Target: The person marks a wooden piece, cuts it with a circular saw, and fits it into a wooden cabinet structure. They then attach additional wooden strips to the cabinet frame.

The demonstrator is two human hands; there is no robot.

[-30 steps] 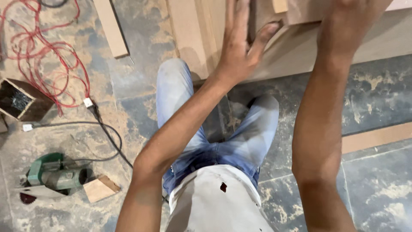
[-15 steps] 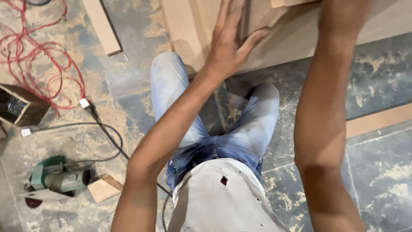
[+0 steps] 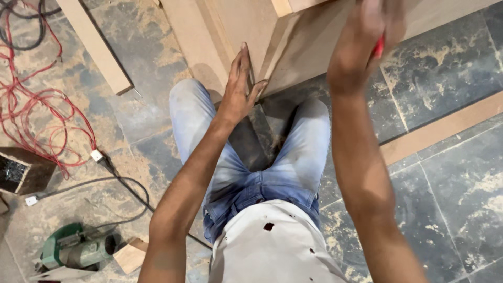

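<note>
I kneel on a stone floor in front of a wooden board assembly (image 3: 246, 26). My left hand (image 3: 238, 89) lies flat with fingers stretched against the lower edge of a vertical wooden panel. My right hand (image 3: 364, 42) is raised and blurred, closed around a red object (image 3: 378, 48) of which only a small part shows. My knees in faded jeans (image 3: 272, 173) rest just below the boards.
A loose wooden plank (image 3: 97, 47) lies at the upper left. Tangled red cable (image 3: 36, 115) and a black cord (image 3: 126, 188) run across the dusty floor. A green power tool (image 3: 73, 251) and a small wood block (image 3: 130, 256) lie at the lower left. A dark box (image 3: 21, 173) sits at the left edge. A wood strip (image 3: 445, 128) crosses the right.
The view has shifted so both hands sit lower in the frame. My left hand turned from flat and spread to edge-on against the panel. My right hand came into view holding something red.
</note>
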